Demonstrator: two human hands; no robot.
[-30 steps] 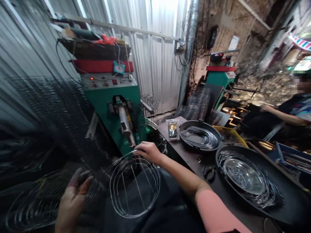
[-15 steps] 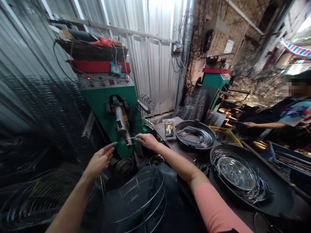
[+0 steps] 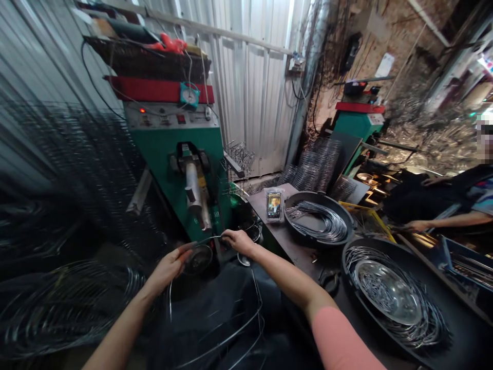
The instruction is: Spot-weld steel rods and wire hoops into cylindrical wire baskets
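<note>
In front of me, a thin metal wire (image 3: 210, 238) stretches between my two hands. My left hand (image 3: 172, 266) is closed on its left end, fingers blurred by motion. My right hand (image 3: 238, 242) pinches the other end. Below them a curved wire frame (image 3: 241, 329) hangs over my dark-clad lap; the wire looks like its upper rim, though the joins are blurred. Just above the wire is the lower tip of the metal arm (image 3: 194, 192) on a green machine (image 3: 154, 149). Whether wire and tip touch, I cannot tell.
On the right-hand table (image 3: 265, 228) are a phone (image 3: 273, 206), a black pan of wire rings (image 3: 348, 218) and a larger pan (image 3: 454, 308) holding wires and a metal bowl (image 3: 410, 308). Stacked wire racks (image 3: 77, 169) crowd the left. A co-worker's arm (image 3: 447, 224) shows far right.
The view has shifted a little. Both hands and the wire have dropped slightly from the machine's tip. The co-worker sits further toward the right edge.
</note>
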